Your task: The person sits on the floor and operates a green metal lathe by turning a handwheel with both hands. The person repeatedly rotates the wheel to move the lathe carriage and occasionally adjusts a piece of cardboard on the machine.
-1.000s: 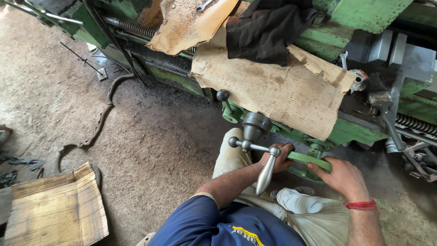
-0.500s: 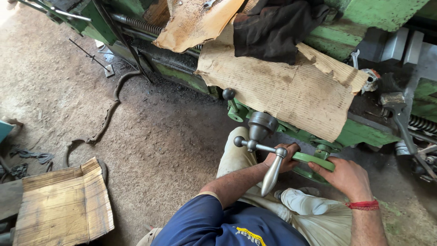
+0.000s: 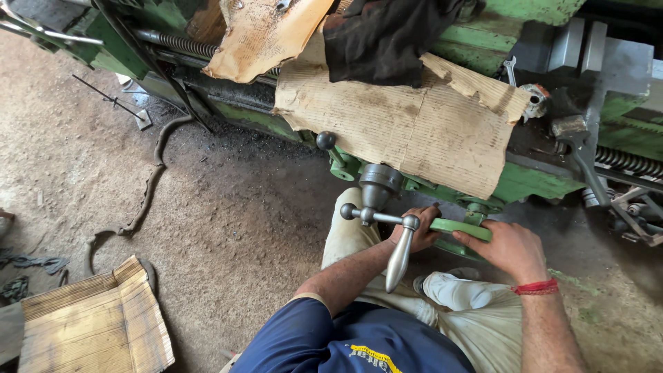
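Green and stiff, the flat lever low on the machine looks heavy, best held at its ends, where the left hand and right hand close around it.

The floor was packed dirt, dark with grime near the green lathe bed. Torn corrugated cardboard and a dark cloth were draped over the machine. A folded cardboard sheet lay at lower left. Daylight was even.
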